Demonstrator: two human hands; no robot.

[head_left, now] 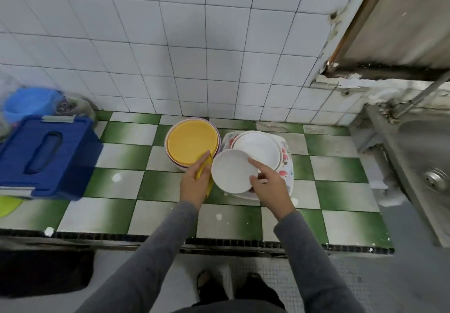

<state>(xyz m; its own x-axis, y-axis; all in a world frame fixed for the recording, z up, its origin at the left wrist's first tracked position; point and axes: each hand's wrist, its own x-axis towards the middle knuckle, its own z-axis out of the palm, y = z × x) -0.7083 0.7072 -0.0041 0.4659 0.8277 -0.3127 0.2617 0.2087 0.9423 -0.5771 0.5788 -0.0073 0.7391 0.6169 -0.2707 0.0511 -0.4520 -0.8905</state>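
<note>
Now: both hands are seen over the tabletop (170,217).
Left hand (194,186): curled round a yellow thing (204,166).
Right hand (270,186): small white plate (231,171) is pinched, just above the plate pile (260,147).

Green-and-white checked tile worktop (117,156) below a white-tiled wall. Centre, near the back: stack of bowls (192,142), pink outside with a yellow one on top. Just beside it to the right, a pile of plates (260,147), white rounds on a floral square one. Far left: blue lidded box (46,152) w/ a blue tub (26,105) behind it and a lime-green item (7,205) at the frame edge. White splashes (117,177) dot the tiles.
</note>
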